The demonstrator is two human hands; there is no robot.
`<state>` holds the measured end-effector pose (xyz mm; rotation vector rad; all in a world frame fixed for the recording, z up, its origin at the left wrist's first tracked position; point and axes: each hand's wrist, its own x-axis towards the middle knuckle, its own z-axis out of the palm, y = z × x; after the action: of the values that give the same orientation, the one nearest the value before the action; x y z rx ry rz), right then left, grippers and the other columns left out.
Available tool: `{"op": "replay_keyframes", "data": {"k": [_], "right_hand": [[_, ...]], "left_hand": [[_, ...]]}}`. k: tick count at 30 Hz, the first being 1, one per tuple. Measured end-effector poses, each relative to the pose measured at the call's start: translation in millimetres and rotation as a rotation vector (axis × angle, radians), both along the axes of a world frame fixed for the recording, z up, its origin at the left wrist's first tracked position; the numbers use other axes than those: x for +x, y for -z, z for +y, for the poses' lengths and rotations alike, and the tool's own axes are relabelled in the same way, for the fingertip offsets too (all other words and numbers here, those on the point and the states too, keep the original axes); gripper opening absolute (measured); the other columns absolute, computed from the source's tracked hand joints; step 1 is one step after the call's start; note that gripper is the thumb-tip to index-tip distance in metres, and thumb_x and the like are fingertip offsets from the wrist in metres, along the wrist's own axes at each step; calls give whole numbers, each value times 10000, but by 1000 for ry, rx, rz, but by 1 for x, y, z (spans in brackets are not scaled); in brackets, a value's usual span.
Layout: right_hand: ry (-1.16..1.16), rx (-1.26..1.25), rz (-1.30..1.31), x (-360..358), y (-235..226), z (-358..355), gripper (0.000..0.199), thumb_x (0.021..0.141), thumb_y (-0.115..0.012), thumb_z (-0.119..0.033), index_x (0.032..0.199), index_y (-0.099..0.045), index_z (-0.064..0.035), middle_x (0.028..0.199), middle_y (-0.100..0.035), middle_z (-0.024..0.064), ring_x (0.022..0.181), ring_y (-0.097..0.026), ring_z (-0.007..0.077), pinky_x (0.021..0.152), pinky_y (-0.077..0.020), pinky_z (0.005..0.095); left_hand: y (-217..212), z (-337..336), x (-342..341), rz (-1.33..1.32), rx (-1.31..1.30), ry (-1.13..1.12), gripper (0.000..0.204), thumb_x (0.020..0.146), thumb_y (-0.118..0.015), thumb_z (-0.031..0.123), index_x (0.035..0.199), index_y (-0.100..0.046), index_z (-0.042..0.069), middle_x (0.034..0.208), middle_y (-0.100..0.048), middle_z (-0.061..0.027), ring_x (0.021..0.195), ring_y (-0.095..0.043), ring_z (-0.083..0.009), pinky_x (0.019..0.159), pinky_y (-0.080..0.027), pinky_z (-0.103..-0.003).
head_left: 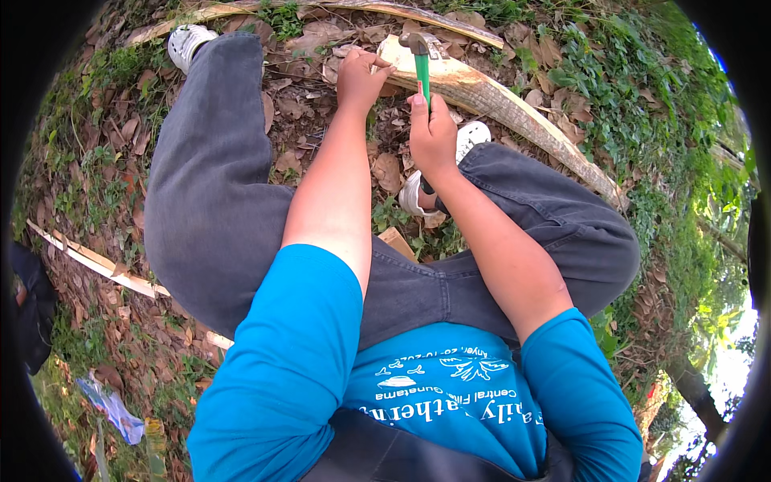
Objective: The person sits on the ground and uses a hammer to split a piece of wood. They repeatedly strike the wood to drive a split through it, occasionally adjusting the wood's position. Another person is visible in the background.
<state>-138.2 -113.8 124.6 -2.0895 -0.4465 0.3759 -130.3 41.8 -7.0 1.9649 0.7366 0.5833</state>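
Note:
My right hand (434, 132) is wrapped round the green handle of a hammer (423, 72). Its metal head is over the pale, split end of a long piece of wood (498, 100); whether it touches the wood I cannot tell. On the left side of that end, my left hand (361, 79) has thumb and forefinger pinched together at the wood's edge. Whatever sits between those fingertips is too small to make out. Rough bark-like surface runs along the wood as it slants away to the right.
Another long split strip of wood (353, 6) lies beyond. To the left are a thin pale strip (96, 261) and a plastic wrapper (116, 410). A small wood block (397, 241) lies between my legs. Dry leaves and green plants (610, 88) cover the ground.

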Motion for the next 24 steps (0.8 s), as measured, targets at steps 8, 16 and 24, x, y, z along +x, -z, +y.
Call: {"op": "replay_keyframes", "data": {"k": [8, 16, 24], "right_hand": [[-26, -200, -41, 4, 20, -11, 313, 1030, -491, -307, 933, -537, -13, 678, -598, 221, 670, -603, 449, 605, -438, 495], [6, -18, -69, 2, -8, 2, 293, 1030, -484, -293, 970, -519, -9, 727, -602, 223, 653, -574, 425, 623, -436, 477], [42, -23, -60, 10, -8, 1, 308, 1036, -488, -310, 958, -533, -16, 689, -588, 203, 632, -569, 411, 619, -440, 474]], "left_hand": [[-5, -2, 4, 84, -20, 46, 171, 758, -824, 194, 818, -734, 62, 923, -606, -55, 841, -604, -209, 752, -493, -336], [-12, 0, 6, 64, 18, 78, 116, 766, -805, 169, 796, -721, 96, 981, -615, -38, 1002, -594, -252, 836, -501, -399], [-5, -1, 3, 12, 47, 47, 172, 773, -817, 188, 820, -718, 56, 941, -606, -52, 877, -610, -222, 755, -488, -338]]}}
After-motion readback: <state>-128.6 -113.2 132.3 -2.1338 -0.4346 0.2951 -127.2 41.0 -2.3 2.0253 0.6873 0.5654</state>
